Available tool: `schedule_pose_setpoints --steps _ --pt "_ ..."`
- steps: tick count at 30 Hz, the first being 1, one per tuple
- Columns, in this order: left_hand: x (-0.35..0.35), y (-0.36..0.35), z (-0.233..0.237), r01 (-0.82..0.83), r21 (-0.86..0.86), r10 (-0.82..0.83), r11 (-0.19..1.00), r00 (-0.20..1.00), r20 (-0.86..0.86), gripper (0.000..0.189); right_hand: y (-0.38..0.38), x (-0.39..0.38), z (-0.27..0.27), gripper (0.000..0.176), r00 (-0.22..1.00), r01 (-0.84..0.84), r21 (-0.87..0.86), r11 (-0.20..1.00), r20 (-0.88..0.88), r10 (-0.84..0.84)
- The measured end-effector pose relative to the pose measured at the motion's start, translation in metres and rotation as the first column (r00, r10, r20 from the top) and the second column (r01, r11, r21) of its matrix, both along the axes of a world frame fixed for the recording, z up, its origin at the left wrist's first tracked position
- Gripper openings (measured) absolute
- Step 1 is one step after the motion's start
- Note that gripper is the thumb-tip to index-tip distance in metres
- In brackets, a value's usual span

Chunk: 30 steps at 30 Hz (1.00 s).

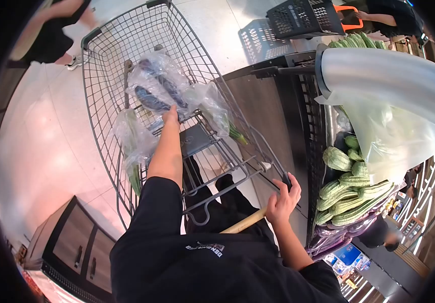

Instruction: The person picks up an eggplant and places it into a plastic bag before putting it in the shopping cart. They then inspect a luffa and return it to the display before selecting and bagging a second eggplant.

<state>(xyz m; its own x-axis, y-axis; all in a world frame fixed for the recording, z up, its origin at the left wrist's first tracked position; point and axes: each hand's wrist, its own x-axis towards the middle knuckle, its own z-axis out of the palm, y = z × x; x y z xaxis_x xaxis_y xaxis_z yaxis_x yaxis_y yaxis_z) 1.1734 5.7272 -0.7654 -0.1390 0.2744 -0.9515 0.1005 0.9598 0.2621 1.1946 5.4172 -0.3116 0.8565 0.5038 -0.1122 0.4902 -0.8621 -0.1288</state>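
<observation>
My left hand (pixel 171 116) reaches into the wire shopping cart (pixel 98 101), its fingers closed at the lower edge of a clear plastic bag (pixel 159 83) of dark purple vegetables. A bag of green stalks (pixel 212 108) lies to the right of it, and another bagged green bunch (pixel 131 136) lies to the left. My right hand (pixel 283 199) curls round the dark corner of the cart, beside the pale handle bar (pixel 245 221). Its fingertips are partly hidden.
On the right are a plastic bag roll (pixel 389 76), ridged green gourds (pixel 346 199) and bagged purple vegetables (pixel 336 237). A person holds a black basket (pixel 303 17) at the top. Another person's legs (pixel 55 43) show upper left. A dark cabinet (pixel 78 242) stands lower left.
</observation>
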Motion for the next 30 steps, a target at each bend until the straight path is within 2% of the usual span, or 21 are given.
schedule_pose_setpoints --steps 2,4,5,7,8,10,12,20,23,25,26,28,30 --pt "-0.011 0.001 0.007 0.052 -0.009 -0.052 0.999 0.998 0.022 0.050 0.002 -0.001 0.002 0.040 1.000 0.014 0.007 1.000 -0.008 -0.014" --pt "-0.023 0.005 0.014 0.099 0.009 -0.100 0.995 0.986 0.135 0.043 0.003 -0.001 0.002 0.038 1.000 0.027 0.014 1.000 -0.017 -0.026" --pt "-0.028 0.009 0.022 0.098 0.009 -0.098 0.995 0.987 0.126 0.043 0.003 -0.001 0.002 0.039 1.000 0.011 0.007 1.000 0.001 -0.011" --pt "-0.037 0.013 0.031 0.207 -0.022 -0.200 0.978 0.964 0.178 0.046 0.003 0.001 0.002 0.039 1.000 -0.003 0.000 1.000 0.013 0.003" --pt "-0.042 0.012 0.031 0.208 -0.023 -0.201 0.978 0.964 0.173 0.046 0.003 0.003 0.003 0.039 1.000 -0.005 0.001 1.000 0.021 0.005" --pt "-0.053 0.011 0.030 0.189 -0.039 -0.172 0.981 0.946 0.276 0.045 0.001 0.005 0.002 0.038 1.000 -0.012 0.002 1.000 0.029 0.012" --pt "-0.064 0.009 0.010 0.194 -0.043 -0.176 0.980 0.949 0.261 0.045 0.002 0.003 0.003 0.037 1.000 0.009 0.008 1.000 0.005 -0.009" --pt "-0.075 0.001 0.015 0.112 -0.041 -0.097 0.993 0.958 0.269 0.045 -0.003 0.004 0.003 0.038 0.999 -0.026 -0.009 1.000 -0.027 0.025" --pt "-0.076 0.001 0.017 0.135 -0.058 -0.118 0.989 0.966 0.232 0.046 0.011 0.001 0.009 0.039 0.999 -0.038 -0.054 0.998 -0.015 0.038" --pt "-0.080 -0.004 0.014 0.127 -0.069 -0.103 0.990 0.955 0.277 0.049 0.035 0.003 0.024 0.041 0.993 -0.103 0.036 0.994 0.068 0.100" --pt "-0.077 -0.005 0.011 0.116 -0.057 -0.095 0.992 0.952 0.292 0.051 0.059 0.012 0.027 0.040 0.983 -0.174 0.169 0.970 -0.029 0.181" --pt "-0.076 -0.006 0.022 0.112 -0.068 -0.090 0.991 0.960 0.265 0.053 0.115 0.026 0.019 0.040 0.906 -0.245 0.248 0.937 -0.286 0.312" --pt "-0.071 0.000 0.035 0.129 -0.085 -0.109 0.988 0.973 0.201 0.055 0.179 0.033 -0.019 0.037 0.793 -0.386 0.315 0.867 -0.367 0.486"
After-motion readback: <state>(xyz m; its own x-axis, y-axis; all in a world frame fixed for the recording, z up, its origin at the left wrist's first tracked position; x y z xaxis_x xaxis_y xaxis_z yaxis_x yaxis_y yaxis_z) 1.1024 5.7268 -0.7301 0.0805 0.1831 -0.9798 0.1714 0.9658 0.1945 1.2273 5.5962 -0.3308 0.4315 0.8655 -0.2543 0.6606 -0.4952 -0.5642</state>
